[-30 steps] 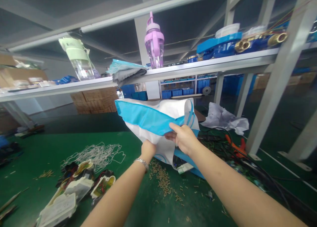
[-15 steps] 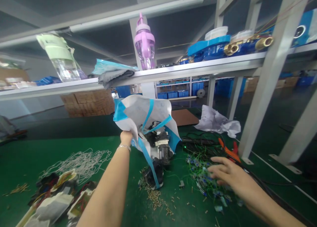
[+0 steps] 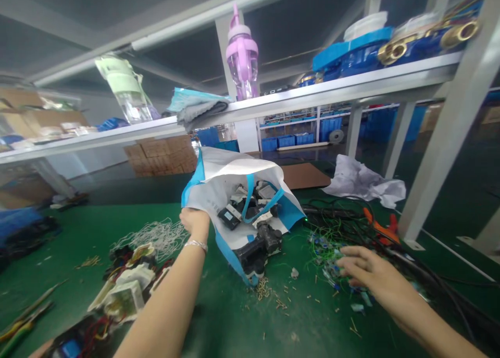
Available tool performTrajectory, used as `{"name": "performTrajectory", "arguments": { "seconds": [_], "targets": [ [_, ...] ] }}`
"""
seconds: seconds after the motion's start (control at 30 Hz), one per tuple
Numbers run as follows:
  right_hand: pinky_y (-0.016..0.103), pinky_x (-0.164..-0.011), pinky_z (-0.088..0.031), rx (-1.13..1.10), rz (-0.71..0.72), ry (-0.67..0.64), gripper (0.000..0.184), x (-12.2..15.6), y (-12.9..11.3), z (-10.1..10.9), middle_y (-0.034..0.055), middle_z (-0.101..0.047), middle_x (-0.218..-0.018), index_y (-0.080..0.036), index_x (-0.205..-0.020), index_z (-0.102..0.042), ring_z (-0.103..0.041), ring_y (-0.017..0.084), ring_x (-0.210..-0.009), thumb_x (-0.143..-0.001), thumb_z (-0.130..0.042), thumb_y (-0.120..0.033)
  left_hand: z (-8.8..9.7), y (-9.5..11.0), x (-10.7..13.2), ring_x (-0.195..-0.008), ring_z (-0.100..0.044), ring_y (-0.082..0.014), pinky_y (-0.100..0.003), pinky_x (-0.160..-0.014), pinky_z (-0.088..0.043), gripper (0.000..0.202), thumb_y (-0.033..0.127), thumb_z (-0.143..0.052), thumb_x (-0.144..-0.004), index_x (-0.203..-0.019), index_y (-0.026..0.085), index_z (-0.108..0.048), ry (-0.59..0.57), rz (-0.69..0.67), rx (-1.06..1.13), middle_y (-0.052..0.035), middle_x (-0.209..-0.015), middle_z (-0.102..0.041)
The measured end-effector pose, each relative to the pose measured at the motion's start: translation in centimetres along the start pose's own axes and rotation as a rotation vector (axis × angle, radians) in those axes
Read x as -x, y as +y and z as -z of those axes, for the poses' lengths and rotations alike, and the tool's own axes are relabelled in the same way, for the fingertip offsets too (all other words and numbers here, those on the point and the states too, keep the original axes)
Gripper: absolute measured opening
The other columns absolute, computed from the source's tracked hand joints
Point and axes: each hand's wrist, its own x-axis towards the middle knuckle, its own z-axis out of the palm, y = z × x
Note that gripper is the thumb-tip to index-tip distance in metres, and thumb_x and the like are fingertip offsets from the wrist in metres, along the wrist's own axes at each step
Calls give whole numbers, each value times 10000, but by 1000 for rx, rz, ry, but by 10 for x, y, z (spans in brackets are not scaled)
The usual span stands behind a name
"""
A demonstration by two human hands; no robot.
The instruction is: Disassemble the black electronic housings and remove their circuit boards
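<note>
My left hand (image 3: 196, 225) is closed on the left rim of a white and blue tote bag (image 3: 230, 165), which lies on its side with its mouth towards me. Inside it are several black and off-white device parts (image 3: 229, 216), with a blue handle strap (image 3: 249, 199) hanging across them. One dark part (image 3: 260, 243) sits at the bag's lower lip. My right hand (image 3: 361, 269), fingers apart and holding nothing, hovers by a tangle of green wires with small bluish pieces (image 3: 328, 259). Small brass screws (image 3: 265, 290) are scattered on the green tabletop in front of the bag.
Opened casings (image 3: 128, 290), white wires (image 3: 156, 235) and pliers (image 3: 25, 321) lie at left. Orange-handled clamps (image 3: 385, 228), black cables and crumpled white paper (image 3: 363, 181) are at right. A shelf (image 3: 297, 100) bearing bottles and blue-and-brass meters crosses above.
The bag's mouth has widened, showing more parts inside, as my left hand pulls its rim left. The camera has turned left. My right hand stays open by the green wires.
</note>
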Motion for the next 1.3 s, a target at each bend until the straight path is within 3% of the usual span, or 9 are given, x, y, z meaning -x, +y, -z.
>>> {"name": "performTrajectory", "arguments": {
  "seconds": [0.13,0.27,0.4,0.5,0.73,0.83,0.97,1.13,1.3],
  "targets": [
    [313,-569,-458,-15,53,-40,518,5,4,-24,96,-614,-768,-149,-875,-502,-581,244,-698,-488,-621,-471,2,5,50,-1242,-209,-255,-423,-1019,-177,345,166,-322,-846,-1176,97,-396,18,-228,-118,-167,-1278,-320],
    [296,-555,-450,1,78,-76,486,9,16,-42,70,-603,-730,-142,-888,-495,-572,217,-666,-528,-581,-457,-22,5,92,-1054,-467,-227,-320,-932,-330,179,279,-483,-781,-885,183,-593,-317,-436,-260,-98,-1026,-561],
    [297,-543,-442,23,84,-85,447,14,30,-51,50,-592,-691,-155,-863,-505,-564,211,-634,-536,-557,-455,-46,-11,97,-918,-551,-285,-370,-804,-417,303,344,-657,-633,-835,124,-598,-512,-344,-435,-160,-922,-602],
    [308,-569,-441,39,91,-84,445,17,42,-54,52,-588,-698,-159,-845,-512,-559,217,-659,-532,-555,-472,-53,-26,88,-853,-582,-231,-347,-751,-447,364,361,-673,-622,-878,118,-583,-591,-246,-499,-133,-916,-615],
    [338,-643,-452,20,114,-148,459,26,65,-63,66,-581,-730,-160,-847,-513,-548,225,-709,-574,-539,-527,-33,-24,92,-763,-598,-213,-278,-653,-438,270,374,-591,-689,-846,154,-595,-540,-223,-437,-98,-827,-638],
    [334,-638,-468,-32,120,-212,527,29,65,-66,85,-579,-803,-156,-922,-487,-551,227,-735,-601,-559,-567,-12,-6,109,-806,-580,-219,-280,-685,-424,263,372,-567,-709,-889,181,-580,-473,-298,-386,-82,-870,-629],
    [338,-707,-478,-262,131,-245,743,35,62,-68,152,-480,-1111,-176,-1176,-330,-522,243,-925,-635,-613,-599,5,12,151,-920,-527,-228,-294,-787,-405,299,348,-592,-699,-961,209,-553,-442,-483,-320,-65,-995,-587],
    [358,-887,-382,-495,156,-272,909,47,60,-66,104,-418,-1220,-271,-1302,-242,-413,251,-1100,-579,-689,-592,-3,10,209,-929,-503,-238,-338,-803,-434,281,287,-555,-729,-994,193,-536,-530,-758,-200,-80,-1016,-569],
    [295,-872,-385,-489,57,-324,745,49,59,-61,62,-492,-1146,-271,-1211,-386,-449,238,-1063,-584,-756,-427,-11,2,232,-1002,-472,-250,-380,-901,-391,340,256,-543,-719,-1052,184,-527,-555,-712,-43,-95,-1094,-540]
  ]
}}
